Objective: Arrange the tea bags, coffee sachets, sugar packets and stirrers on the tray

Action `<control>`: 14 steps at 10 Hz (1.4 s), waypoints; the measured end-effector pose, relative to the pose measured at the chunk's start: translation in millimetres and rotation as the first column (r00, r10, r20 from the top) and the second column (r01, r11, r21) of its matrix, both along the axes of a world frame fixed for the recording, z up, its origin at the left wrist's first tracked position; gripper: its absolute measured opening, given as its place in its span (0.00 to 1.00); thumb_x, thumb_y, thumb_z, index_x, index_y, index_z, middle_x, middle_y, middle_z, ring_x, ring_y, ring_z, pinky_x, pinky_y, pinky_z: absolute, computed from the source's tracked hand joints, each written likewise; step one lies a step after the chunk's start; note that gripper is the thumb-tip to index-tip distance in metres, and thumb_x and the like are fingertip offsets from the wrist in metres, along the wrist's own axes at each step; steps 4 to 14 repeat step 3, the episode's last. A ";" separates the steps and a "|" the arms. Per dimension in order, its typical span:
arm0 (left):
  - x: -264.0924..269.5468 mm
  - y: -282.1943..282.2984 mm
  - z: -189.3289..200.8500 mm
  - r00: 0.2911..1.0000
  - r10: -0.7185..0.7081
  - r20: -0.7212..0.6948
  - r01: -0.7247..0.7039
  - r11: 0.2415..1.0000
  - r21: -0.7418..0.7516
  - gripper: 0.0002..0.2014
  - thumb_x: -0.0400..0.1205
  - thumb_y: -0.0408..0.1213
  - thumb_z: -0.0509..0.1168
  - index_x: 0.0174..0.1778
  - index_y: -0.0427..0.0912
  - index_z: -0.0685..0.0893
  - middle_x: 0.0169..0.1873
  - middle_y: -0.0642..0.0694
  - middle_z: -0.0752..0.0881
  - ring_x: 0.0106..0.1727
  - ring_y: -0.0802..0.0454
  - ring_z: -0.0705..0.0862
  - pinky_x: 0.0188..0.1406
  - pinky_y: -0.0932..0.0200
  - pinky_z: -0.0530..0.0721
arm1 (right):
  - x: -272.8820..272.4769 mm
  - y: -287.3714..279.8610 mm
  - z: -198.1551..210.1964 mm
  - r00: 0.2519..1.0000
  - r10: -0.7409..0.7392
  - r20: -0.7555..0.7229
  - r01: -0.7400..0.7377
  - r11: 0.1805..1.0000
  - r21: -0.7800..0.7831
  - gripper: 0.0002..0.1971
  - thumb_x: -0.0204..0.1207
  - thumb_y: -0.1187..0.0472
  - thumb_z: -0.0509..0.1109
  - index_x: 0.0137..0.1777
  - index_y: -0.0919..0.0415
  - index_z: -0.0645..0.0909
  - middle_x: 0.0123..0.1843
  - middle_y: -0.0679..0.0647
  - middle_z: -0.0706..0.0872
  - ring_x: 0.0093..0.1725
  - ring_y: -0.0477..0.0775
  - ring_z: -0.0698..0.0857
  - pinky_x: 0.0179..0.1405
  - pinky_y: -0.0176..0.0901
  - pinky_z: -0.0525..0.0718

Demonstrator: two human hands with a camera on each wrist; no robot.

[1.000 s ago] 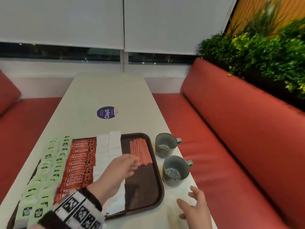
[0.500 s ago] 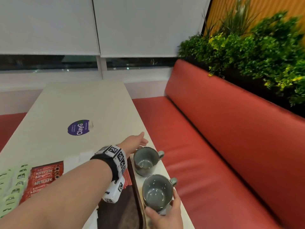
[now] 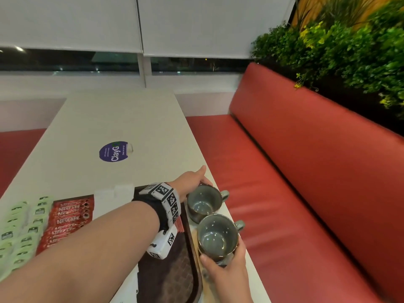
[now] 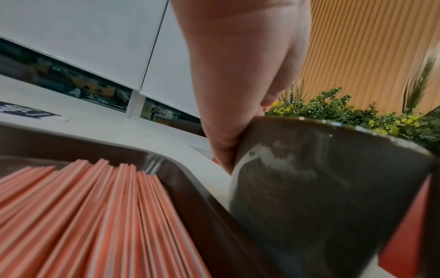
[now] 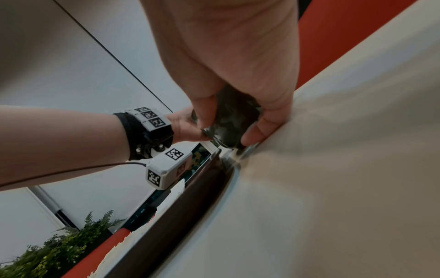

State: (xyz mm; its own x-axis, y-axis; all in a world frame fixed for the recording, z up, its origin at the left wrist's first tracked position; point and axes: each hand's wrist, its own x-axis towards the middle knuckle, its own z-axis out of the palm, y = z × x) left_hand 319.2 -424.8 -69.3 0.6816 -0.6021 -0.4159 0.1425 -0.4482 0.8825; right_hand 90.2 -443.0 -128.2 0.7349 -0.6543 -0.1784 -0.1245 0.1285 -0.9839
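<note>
Grey cups beside the tray [image 3: 197, 278], one in each of the hands

Left hand [image 3: 190, 182] grips the far cup [image 3: 204, 203]; right hand [image 3: 227, 272] grips the near cup [image 3: 216, 236]; both cups stand on the worktop [image 3: 131, 119] just right of the tray.

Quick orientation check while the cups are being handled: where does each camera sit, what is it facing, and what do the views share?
Head: high, looking down the table at the tray; both forearms show, left hand on the far cup, right hand on the near cup.
Left wrist: low over the stirrers, looking past its fingers at the far cup.
Right wrist: low at the table edge, looking at its fingers round the near cup.
Shared: tray, cups.
</note>
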 end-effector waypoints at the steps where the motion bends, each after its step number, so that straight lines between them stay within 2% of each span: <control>1: -4.0 4.2 3.6 1.000 0.011 -0.011 -0.012 1.000 -0.022 0.32 0.85 0.61 0.47 0.40 0.44 0.91 0.53 0.42 0.87 0.59 0.45 0.82 0.69 0.48 0.75 | -0.9 -1.1 1.9 1.000 0.005 -0.029 -0.006 0.999 -0.036 0.47 0.52 0.72 0.83 0.70 0.42 0.67 0.61 0.45 0.84 0.53 0.36 0.85 0.44 0.30 0.82; 2: -4.5 14.6 9.8 0.996 0.068 0.056 -0.066 0.997 -0.043 0.30 0.86 0.58 0.46 0.50 0.41 0.88 0.55 0.44 0.87 0.59 0.49 0.82 0.64 0.54 0.74 | -3.2 -3.5 2.2 0.996 -0.032 -0.088 0.031 0.999 -0.018 0.49 0.54 0.73 0.84 0.73 0.47 0.65 0.61 0.50 0.82 0.55 0.49 0.85 0.56 0.52 0.85; 3: -5.5 29.1 20.6 0.975 0.184 0.127 -0.173 0.980 -0.098 0.24 0.86 0.55 0.49 0.50 0.43 0.86 0.52 0.46 0.87 0.58 0.49 0.83 0.70 0.48 0.75 | -11.5 -5.1 3.2 0.974 -0.067 -0.217 0.062 0.998 -0.026 0.51 0.55 0.69 0.86 0.78 0.55 0.64 0.60 0.54 0.78 0.56 0.63 0.85 0.58 0.60 0.83; 14: -5.5 29.1 20.6 0.975 0.184 0.127 -0.173 0.980 -0.098 0.24 0.86 0.55 0.49 0.50 0.43 0.86 0.52 0.46 0.87 0.58 0.49 0.83 0.70 0.48 0.75 | -11.5 -5.1 3.2 0.974 -0.067 -0.217 0.062 0.998 -0.026 0.51 0.55 0.69 0.86 0.78 0.55 0.64 0.60 0.54 0.78 0.56 0.63 0.85 0.58 0.60 0.83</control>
